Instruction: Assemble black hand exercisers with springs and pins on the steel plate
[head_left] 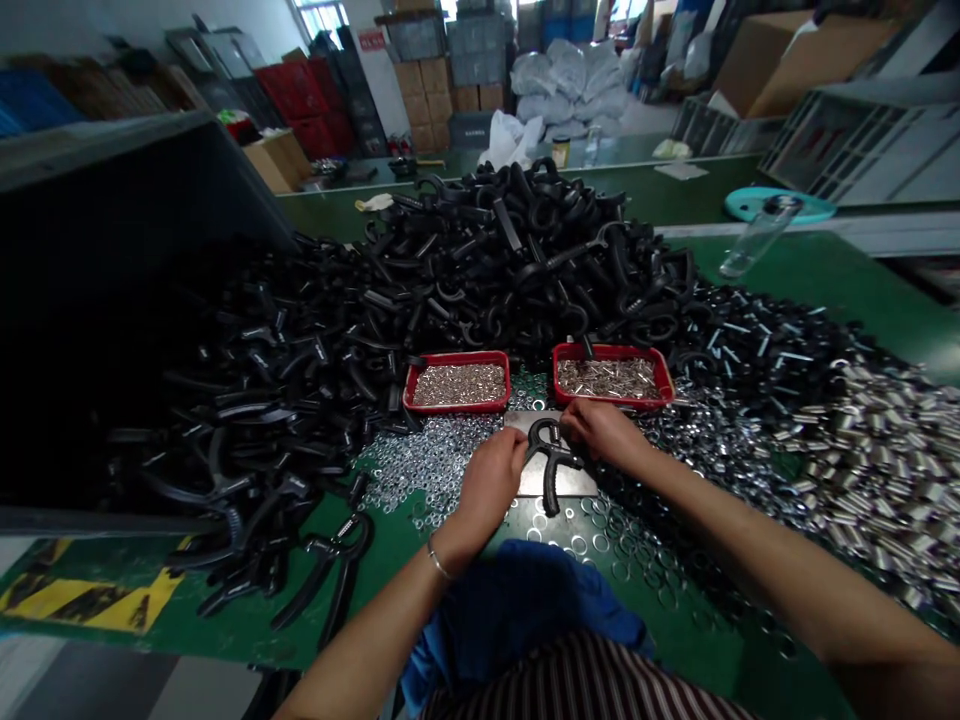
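A black, curved two-legged hand-grip part with a small spring near its top lies over a flat metal plate in front of me. My left hand is closed, its thumb and fingers pinching the part's left end. Just right of the part's curved top, my right hand is closed in a pinch at its edge. Whatever sits between those right fingertips is hidden. Behind the plate stand a red tray of tiny metal pieces and a red tray of thin metal pins.
A large heap of black curved parts fills the back and left. Small nuts lie left of the plate, metal rings in front, silver cylinders far right. Assembled grips lie front left. A clear bottle stands back right.
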